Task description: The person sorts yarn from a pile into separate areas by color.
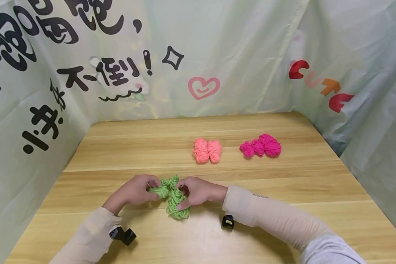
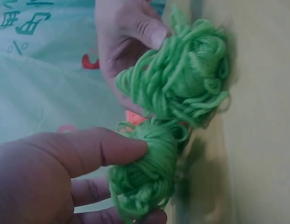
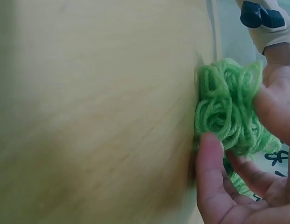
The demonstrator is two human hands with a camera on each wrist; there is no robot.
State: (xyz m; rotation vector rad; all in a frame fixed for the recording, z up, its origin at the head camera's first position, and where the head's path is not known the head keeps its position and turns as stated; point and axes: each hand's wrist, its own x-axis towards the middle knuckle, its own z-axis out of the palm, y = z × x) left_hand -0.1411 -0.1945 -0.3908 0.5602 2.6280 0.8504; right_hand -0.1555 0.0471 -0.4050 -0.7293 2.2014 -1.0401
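Observation:
Green yarn (image 1: 178,205) lies in loopy bunches on the table in front of me, joined in the middle. My left hand (image 1: 138,190) pinches the smaller left bunch between thumb and fingers; the left wrist view shows the thumb across that bunch (image 2: 152,158). With thumb and fingers, my right hand (image 1: 199,191) holds the yarn's other side, around the larger bunch (image 2: 187,74). Up close in the right wrist view, loose coils of green yarn (image 3: 226,105) stand out between both hands, partly hidden by the fingers.
Beyond the hands sits a coral yarn bundle (image 1: 206,151) in two lobes. To its right is a magenta yarn bundle (image 1: 264,146) with several lumps. A printed curtain (image 1: 237,66) borders the wooden table (image 1: 135,143) at the back and sides. Both wrists carry small black cameras.

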